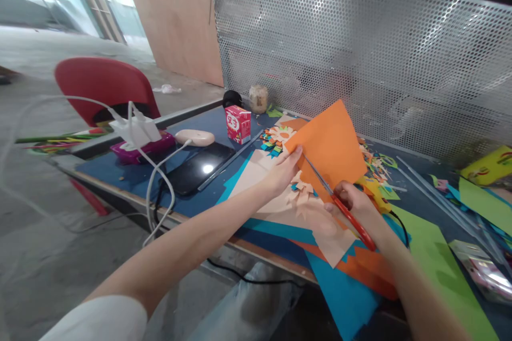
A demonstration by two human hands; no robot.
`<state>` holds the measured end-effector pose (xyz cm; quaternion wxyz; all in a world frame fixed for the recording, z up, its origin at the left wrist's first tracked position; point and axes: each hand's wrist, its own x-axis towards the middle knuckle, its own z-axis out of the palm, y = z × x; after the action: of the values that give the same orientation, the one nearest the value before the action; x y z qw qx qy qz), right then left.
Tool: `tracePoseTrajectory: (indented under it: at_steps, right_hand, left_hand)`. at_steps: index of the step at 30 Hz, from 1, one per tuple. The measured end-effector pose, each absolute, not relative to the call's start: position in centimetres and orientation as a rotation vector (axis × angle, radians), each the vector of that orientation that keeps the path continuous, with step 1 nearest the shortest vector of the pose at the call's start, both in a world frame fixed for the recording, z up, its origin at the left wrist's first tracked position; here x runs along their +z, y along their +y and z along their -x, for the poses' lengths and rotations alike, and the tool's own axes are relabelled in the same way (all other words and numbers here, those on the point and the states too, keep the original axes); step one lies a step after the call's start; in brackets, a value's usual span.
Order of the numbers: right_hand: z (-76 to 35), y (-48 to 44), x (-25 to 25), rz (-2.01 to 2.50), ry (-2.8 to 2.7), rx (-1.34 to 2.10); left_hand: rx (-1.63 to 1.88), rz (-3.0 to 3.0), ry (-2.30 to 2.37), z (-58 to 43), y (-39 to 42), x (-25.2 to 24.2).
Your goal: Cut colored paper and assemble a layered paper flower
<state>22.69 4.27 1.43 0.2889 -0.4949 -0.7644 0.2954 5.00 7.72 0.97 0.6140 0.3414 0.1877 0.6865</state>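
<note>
An orange sheet of paper (pixel 332 138) is held up over the table, pinched at its left edge by my left hand (pixel 282 173). My right hand (pixel 358 205) grips the red handles of a pair of scissors (pixel 354 224), whose blades lie across the lower part of the sheet and point toward my left fingers. Beneath both hands are peach paper sheets (pixel 260 197) and blue sheets, with a peach fringed paper piece (pixel 302 192) on them. Behind my left hand sits a fringed paper flower (pixel 280 137). The lower scissor blade is partly hidden by the paper.
A black tablet (pixel 200 168), a pink box (pixel 238 124) and a white power adapter (pixel 136 130) with cables occupy the left side. Green paper (pixel 436 266) and thin grey sticks (pixel 440 197) lie at right. A perforated metal panel (pixel 360 53) borders the table's back; a red chair (pixel 106 85) stands left.
</note>
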Motion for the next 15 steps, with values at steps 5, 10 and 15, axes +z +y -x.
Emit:
tracePoseTrajectory:
  at_steps: [5, 10, 15]
  right_hand:
    - [-22.57, 4.15, 1.72, 1.309, -2.078, 0.822]
    - [-22.65, 4.27, 1.48, 1.302, -2.042, 0.804]
    - [-22.70, 4.23, 1.24, 1.317, -2.074, 0.828]
  left_hand:
    - [1.541, -0.765, 0.470, -5.04, 7.39, 1.42]
    - [1.582, -0.778, 0.416, -4.64, 7.74, 1.27]
    - [1.600, -0.801, 0.467, -4.60, 8.07, 0.71]
